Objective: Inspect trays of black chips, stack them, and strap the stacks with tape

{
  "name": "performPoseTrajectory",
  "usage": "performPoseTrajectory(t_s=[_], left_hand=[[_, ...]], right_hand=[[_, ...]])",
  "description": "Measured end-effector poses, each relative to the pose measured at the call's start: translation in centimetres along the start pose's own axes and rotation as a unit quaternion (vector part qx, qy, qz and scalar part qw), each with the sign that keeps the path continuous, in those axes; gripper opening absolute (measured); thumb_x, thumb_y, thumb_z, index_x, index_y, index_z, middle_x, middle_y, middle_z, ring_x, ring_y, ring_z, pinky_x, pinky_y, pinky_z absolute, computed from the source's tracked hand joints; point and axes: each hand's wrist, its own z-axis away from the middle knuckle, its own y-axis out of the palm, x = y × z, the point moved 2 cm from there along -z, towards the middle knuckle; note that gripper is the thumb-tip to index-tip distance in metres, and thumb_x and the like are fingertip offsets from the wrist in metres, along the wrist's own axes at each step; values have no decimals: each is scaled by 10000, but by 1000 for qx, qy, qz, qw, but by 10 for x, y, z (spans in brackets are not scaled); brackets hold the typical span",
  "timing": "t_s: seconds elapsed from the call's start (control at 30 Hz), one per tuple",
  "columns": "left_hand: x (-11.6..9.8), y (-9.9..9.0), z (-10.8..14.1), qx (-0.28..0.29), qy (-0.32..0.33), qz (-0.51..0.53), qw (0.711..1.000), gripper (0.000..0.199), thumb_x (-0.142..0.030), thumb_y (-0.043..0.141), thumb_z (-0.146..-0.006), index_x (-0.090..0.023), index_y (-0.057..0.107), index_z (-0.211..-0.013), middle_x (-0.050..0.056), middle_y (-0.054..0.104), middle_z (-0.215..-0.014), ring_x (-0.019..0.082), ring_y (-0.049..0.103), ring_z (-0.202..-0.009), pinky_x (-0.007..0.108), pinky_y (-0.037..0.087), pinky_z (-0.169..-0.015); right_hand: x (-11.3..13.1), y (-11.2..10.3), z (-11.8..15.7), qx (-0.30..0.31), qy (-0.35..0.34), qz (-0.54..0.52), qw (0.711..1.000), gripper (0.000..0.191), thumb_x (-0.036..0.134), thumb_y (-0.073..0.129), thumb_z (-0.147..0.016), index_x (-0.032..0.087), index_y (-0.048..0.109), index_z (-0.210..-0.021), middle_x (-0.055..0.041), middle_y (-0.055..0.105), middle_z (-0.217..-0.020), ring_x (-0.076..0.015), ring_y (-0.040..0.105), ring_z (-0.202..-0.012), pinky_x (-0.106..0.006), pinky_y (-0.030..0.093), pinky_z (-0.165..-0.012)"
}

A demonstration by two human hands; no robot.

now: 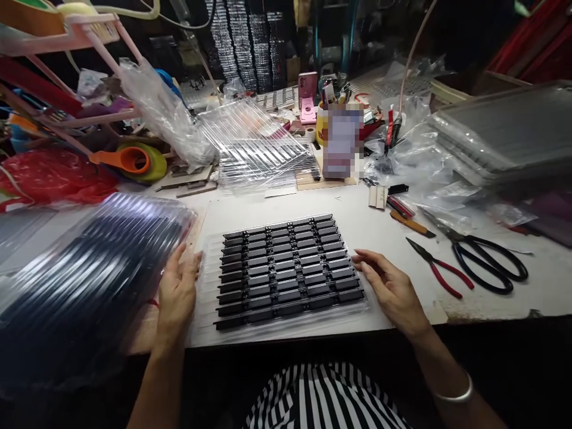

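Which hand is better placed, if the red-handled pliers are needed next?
Probably the right hand: it is at the near side of the pliers, with bare tabletop between. The left hand is across the clear tray, farther away.

Clear, glossy plastic tray (208, 298) before you, ridged and smooth, carries matt black plastic strips (286, 266). On the smooth white table (393, 238), pliers (435, 265) show dark metal jaws and red plastic handles. Shiny metal bangle (456, 390) circles your right wrist; your striped cloth top (322, 399) looks soft and matt.
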Motion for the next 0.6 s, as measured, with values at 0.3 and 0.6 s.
performPoseTrajectory(t_s=[0.3, 0.6], left_hand=[[5, 11, -14, 67, -28, 166, 984, 344, -386, 649, -784, -201, 625, -1073, 56, 659, -1087, 143, 564, -1069, 190, 405, -786], [-15, 13, 2, 65, 41, 284, 956, 241, -308, 545, -859, -238, 599, -1083, 74, 607, -1230, 166, 609, -930, 263, 455, -736]], right_hand=[[17, 8, -33, 71, 14, -141, 987, 359, 383, 566, -850, 214, 584, -1166, -67, 602, -1207, -204, 540, -1134, -398, 400, -1023], [14, 3, -22, -49, -9, -276, 960, 242, 278, 522, -858, 204, 668, -1036, -82, 657, -1129, -228, 587, -1084, -408, 410, -988]])
